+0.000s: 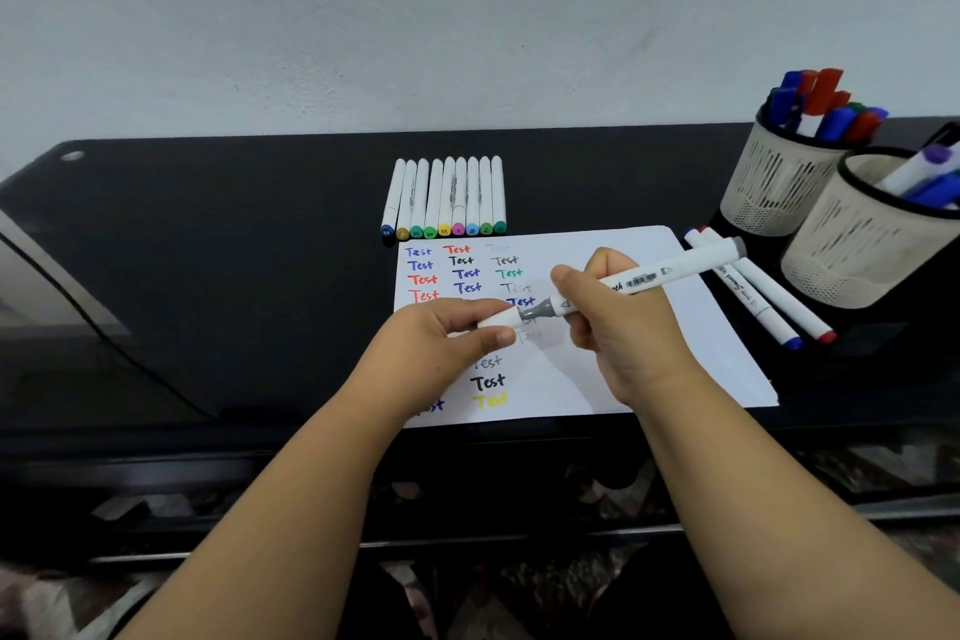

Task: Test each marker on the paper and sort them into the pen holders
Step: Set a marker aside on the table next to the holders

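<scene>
- The marker (649,278) is a white-barrelled pen with a grey end cap, a barcode and dark lettering on its side, and a grey collar at its near end; it lies slanted in the air just above the paper (649,353), its far end pointing toward the pen holders.
- Its white cap (498,321) sits at the grey collar; whether the two touch cannot be told.
- The paper is a white sheet carrying rows of the word "Test" in blue, red, black, green, grey and yellow.
- Just beyond the paper's far edge lies a row of markers (447,195), side by side, their coloured ends facing the paper.
- Right of the paper lie two white markers (763,299), one tipped blue, one red.
- Further right of the paper stand two pale mesh pen holders: the far holder (774,182) is full of red and blue markers, and the near holder (857,250) has a few blue and purple ones.
- All rests on a glossy black table (234,234) against a plain pale wall (415,16).
- The right hand (613,317) is curled round the marker's barrel above the paper.
- The left hand (447,338) pinches the cap between thumb and fingers, left of the right hand.
</scene>
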### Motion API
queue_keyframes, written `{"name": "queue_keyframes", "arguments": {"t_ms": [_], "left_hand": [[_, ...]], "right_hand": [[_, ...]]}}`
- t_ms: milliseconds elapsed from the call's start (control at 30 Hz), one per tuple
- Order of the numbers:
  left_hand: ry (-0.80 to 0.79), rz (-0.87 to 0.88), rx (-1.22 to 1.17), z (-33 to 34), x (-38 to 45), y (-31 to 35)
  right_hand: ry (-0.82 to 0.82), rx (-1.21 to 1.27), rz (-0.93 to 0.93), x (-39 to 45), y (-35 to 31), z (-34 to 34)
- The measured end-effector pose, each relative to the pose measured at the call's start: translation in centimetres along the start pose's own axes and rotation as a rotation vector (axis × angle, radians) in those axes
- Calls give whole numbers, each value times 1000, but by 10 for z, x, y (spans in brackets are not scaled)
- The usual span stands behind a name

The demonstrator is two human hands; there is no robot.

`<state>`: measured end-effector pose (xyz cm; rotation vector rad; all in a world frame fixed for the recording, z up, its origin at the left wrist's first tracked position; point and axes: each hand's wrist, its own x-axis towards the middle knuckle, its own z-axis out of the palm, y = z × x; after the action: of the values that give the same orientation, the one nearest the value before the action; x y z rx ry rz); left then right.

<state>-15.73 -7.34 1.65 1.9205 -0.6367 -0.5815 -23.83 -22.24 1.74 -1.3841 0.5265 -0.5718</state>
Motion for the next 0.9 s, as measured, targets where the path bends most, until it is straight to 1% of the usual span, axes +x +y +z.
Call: {"name": "queue_keyframes", "arguments": {"t_ms": [167,400,467,567,700,900], "left_hand": [[-68,52,12,2,-4,5],[-28,59,28,-3,-9,4],[-16,73,15,-5,-8,4],[-3,57,-9,-6,-6,4],[21,42,-13,-6,-5,3],[67,29,-89,-4,-3,1]], "right_hand": [[-93,-73,20,-6,1,4],[-307,0,101,-11,-3,-6],[-335,28,120,-10,-4,-9],[-305,17,125,-7,-7,-11],[-258,-4,83,-5,-12,-16],[-286,60,98,0,-10,-13]]}}
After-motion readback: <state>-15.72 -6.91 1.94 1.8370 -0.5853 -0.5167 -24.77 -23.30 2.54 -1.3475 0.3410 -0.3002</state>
